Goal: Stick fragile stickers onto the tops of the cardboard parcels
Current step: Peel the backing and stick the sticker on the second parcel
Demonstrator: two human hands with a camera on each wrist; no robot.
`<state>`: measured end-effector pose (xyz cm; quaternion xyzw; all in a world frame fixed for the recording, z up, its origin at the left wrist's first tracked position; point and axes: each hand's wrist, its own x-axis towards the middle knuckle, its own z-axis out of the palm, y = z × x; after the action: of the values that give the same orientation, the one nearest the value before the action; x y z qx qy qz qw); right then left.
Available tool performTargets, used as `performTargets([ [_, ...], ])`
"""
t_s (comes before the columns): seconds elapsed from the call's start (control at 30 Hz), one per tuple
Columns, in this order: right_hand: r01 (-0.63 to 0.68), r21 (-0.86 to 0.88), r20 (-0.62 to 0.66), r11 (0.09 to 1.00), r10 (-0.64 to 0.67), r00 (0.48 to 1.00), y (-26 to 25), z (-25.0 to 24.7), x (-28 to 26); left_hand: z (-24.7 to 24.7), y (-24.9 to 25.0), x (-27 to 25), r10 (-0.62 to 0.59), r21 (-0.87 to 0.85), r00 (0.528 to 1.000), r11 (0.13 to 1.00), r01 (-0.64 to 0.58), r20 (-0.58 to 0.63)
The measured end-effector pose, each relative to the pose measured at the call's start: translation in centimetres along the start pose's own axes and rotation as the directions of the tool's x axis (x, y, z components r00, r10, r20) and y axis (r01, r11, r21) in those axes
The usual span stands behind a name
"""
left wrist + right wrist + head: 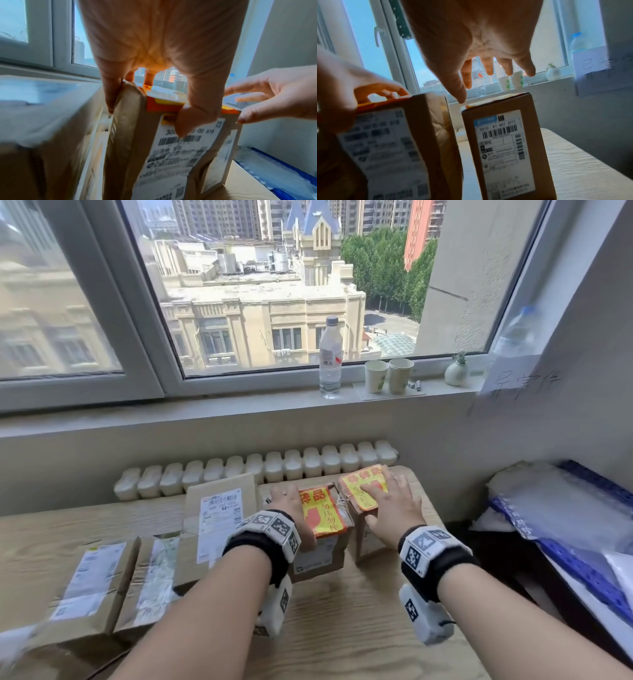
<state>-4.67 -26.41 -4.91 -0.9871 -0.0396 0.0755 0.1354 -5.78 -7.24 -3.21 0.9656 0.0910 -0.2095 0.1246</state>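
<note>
Bright window daylight; dim, blurred wrist views

Narrow gap between stickered parcels (320, 529); bare table (359, 611) in front.

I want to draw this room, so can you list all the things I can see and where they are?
Brown cardboard parcels with yellow-and-red fragile stickers: two, upright, middle of the wooden table.
Brown cardboard parcels without stickers: at least three, table's left side.
Clear plastic water bottle: one, windowsill.
Pale paper cups: two, windowsill, right of the bottle.
Small white vase with a green sprig: one, windowsill, far right.
White radiator: one, behind the table.
Blue crate with clear plastic wrap: one, right.
Left hand: grips the left stickered parcel.
Right hand: open, over the right sticker.
</note>
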Motion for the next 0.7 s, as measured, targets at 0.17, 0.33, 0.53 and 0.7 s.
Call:
performTargets([
  [0.17,-0.037,-0.137,0.073,0.99,0.047,0.996,0.9,1.3,1.0,0.9,0.7,2.2,-0.006,-0.015,1.0,1.0,0.006,0.002],
  [0.33,0.049,-0.126,-0.014,0.991,-0.051,0.999,1.1,1.2,1.6,0.9,0.5,4.2,0.013,-0.071,1.0,0.997,-0.013,0.011],
  [0.53,0.04,-0.151,-0.063,0.988,-0.05,0.997,1.0,1.4,1.8,1.8,0.0,5.1,0.037,-0.111,0.999,0.993,-0.039,-0.02],
  [0.7,0.021,-0.145,-0.077,0.989,-0.033,0.997,0.4,1.4,1.4,1.8,0.3,4.5,0.053,-0.029,0.999,0.998,-0.053,-0.014],
])
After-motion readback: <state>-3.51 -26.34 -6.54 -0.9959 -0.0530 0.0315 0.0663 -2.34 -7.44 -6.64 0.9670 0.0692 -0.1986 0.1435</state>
